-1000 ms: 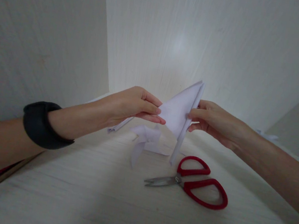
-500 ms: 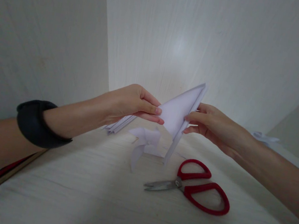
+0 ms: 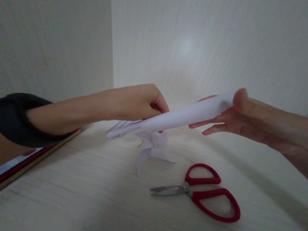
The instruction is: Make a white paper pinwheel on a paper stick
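Observation:
A folded sheet of white paper [image 3: 182, 116] is held in the air, turned nearly edge-on and slanting up to the right. My left hand [image 3: 141, 100] pinches its middle part; the fingertips are partly hidden behind the paper. At its upper right end my right hand [image 3: 237, 114] has the thumb on the near side and the fingers stretched out behind. Below the sheet lies a white paper pinwheel [image 3: 152, 147] on the table. Red-handled scissors [image 3: 185, 188] lie nearer to me, blades slightly apart and pointing left.
Several folded white papers [image 3: 122, 126] lie behind the left hand, partly covered. A flat gold-edged object with a dark and red face [image 3: 17, 171] lies under my left forearm, on which a black wristband [image 3: 17, 117] sits. Pale walls [image 3: 196, 33] rise behind and left of the table.
The paper has swung from showing its broad triangular face to a nearly edge-on slant. My right hand has moved right and turned, its fingers spreading. The scissors lie as before.

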`<state>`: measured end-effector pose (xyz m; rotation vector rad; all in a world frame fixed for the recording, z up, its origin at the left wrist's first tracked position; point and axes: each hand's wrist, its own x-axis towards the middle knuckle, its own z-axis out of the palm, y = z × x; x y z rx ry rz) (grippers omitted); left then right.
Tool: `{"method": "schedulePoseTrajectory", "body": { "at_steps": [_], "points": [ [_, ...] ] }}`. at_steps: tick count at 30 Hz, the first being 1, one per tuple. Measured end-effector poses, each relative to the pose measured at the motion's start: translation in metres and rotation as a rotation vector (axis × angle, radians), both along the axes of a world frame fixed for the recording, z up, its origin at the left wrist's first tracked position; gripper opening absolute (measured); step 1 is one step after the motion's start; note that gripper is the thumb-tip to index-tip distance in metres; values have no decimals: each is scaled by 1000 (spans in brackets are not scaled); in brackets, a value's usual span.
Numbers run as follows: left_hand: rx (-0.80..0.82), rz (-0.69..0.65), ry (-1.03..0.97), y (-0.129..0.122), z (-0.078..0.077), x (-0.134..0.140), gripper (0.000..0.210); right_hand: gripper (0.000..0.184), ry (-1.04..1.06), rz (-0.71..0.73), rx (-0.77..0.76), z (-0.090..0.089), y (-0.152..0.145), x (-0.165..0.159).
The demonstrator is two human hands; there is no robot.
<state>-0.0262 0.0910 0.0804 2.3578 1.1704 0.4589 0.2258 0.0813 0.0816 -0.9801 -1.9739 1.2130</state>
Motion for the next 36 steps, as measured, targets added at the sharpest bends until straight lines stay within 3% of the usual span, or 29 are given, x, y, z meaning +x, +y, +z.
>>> {"method": "schedulePoseTrajectory", "body": {
  "at_steps": [3,7,12,14,18,20,25,30,33,36],
  "points": [
    [199,-133,100,-5,1,1,25,69,-153,6,84,6,-2,3],
    [489,-160,201,-1,-5,4,24,82,-193,56,-17,8,2,2],
    [571,-161,289,4,-11,7,22,94,-56,121,-148,10,17,5],
    [572,-194,296,2,-11,9,22,86,-117,91,-58,8,16,1],
    [529,-176,301,-3,-10,10,25,36,-464,71,196,-6,4,-20],
    [518,-158,288,-4,-10,10,26,23,-552,54,286,-14,0,-31],
    [491,-117,311,-3,-9,11,29,21,-560,-50,399,-22,-3,-43],
    [512,-77,332,-5,-6,14,26,24,-606,-63,525,-25,-6,-43],
    [468,1,273,-4,-5,12,23,22,-595,-103,568,-27,-8,-43],
    [433,-37,189,0,-7,7,23,22,-589,-121,604,-29,-10,-45]
  ]
}}
